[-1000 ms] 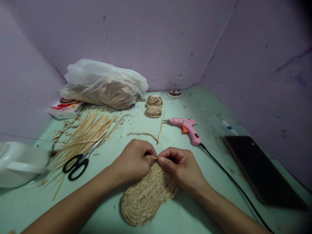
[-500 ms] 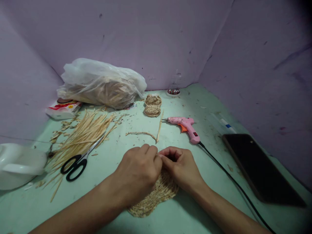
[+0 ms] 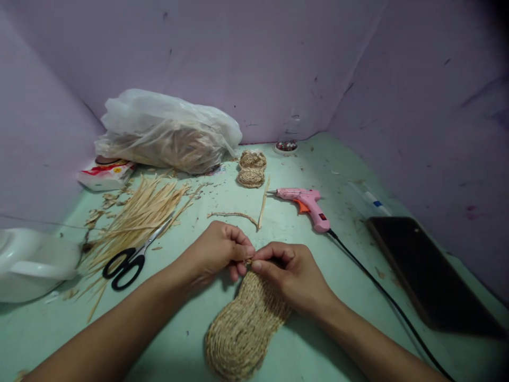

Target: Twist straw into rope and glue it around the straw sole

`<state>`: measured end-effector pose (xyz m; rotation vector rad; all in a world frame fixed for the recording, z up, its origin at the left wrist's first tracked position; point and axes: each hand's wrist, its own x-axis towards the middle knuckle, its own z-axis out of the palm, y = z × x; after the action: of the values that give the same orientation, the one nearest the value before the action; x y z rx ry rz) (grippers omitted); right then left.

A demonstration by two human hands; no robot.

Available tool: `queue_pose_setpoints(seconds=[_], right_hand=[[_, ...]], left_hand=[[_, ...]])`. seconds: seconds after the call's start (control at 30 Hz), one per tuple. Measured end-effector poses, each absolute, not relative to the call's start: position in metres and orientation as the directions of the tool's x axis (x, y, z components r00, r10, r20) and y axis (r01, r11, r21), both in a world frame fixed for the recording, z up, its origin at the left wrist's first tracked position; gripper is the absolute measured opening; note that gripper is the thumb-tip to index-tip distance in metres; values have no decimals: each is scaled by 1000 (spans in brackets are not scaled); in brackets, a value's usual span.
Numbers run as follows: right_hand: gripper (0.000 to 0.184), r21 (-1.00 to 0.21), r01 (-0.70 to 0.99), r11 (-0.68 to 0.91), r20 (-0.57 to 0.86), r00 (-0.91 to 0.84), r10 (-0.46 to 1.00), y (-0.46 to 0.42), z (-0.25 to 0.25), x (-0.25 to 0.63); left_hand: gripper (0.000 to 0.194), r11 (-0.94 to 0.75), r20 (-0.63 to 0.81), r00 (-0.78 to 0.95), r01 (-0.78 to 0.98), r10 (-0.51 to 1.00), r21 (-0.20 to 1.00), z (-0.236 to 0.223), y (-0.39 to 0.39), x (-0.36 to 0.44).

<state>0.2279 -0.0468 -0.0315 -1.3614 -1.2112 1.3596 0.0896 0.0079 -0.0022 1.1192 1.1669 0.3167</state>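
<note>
A coiled, woven straw piece shaped like a shoe sole (image 3: 238,334) lies on the table in front of me, its far end under my right hand. My left hand (image 3: 222,249) pinches thumb and fingers together at that far end. Facing it, my right hand (image 3: 292,273) also pinches there, with its fingertips almost touching the left ones. Between them shows a small bit of twisted straw cord (image 3: 248,261); the rest of it is hidden by the fingers. Just beyond the hands lie a thin twisted straw cord (image 3: 234,214) and a flat straw strip (image 3: 263,204).
Right of centre lies a pink glue gun (image 3: 308,202) with a black cable; a dark phone-like slab (image 3: 429,276) is farther right. Scissors (image 3: 129,265) rest by loose straw strips (image 3: 139,212). Behind are a plastic bag (image 3: 170,132), small woven pieces (image 3: 252,170), and a white jug (image 3: 35,265) stands left.
My left hand has turned and shifted left, uncovering more of the woven sole, which now reaches lower in view. My right hand stays nearly in place, pinching.
</note>
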Motion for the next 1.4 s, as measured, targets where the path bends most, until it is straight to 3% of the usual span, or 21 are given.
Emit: queue_pose_setpoints(seconds=[0.17,0.4,0.57,0.67,0.73,0.8,0.83,0.9,0.97,1.07,1.23,1.4], right_hand=[[5,-978,-48,-201,-201,-20,979,-46,-30,227],[8,-975,-46,-216,-219,87,972,-43,-34,227],[8,-973,-30,-229,-230,173,958,-42,-34,229],[9,-972,-25,-233,-233,202,951,-42,-35,229],[10,-971,-37,-237,-239,217,946,-41,-35,229],[11,-968,-72,-241,-251,225,942,-40,-36,229],[10,-965,-92,-245,-259,224,940,-40,-36,229],[9,-958,-120,-260,-280,209,937,-39,-35,229],[9,-953,-133,-274,-296,191,936,-39,-34,229],[10,-949,-139,-282,-304,176,936,-39,-35,230],[13,-945,-152,-289,-312,160,936,-40,-40,229],[25,-912,-225,-343,-363,56,930,-38,-35,235]], left_hand=[[10,594,-592,440,153,675,790,-6,9,87],[12,500,-548,393,226,739,836,-6,10,88],[9,246,-401,383,394,832,886,-4,5,91],[12,-68,-172,389,533,905,843,-7,-5,91],[18,-367,119,406,616,906,697,-13,-12,90],[20,-651,418,503,641,756,407,-19,-15,88],[20,-754,503,584,608,637,250,-21,-15,86],[21,-871,520,734,489,438,43,-25,-12,83],[20,-914,464,812,405,355,-9,-26,-7,81],[18,-930,438,834,369,335,8,-27,-1,80],[19,-927,525,768,352,366,132,-32,1,80],[18,-890,571,692,258,442,377,-31,4,81]])
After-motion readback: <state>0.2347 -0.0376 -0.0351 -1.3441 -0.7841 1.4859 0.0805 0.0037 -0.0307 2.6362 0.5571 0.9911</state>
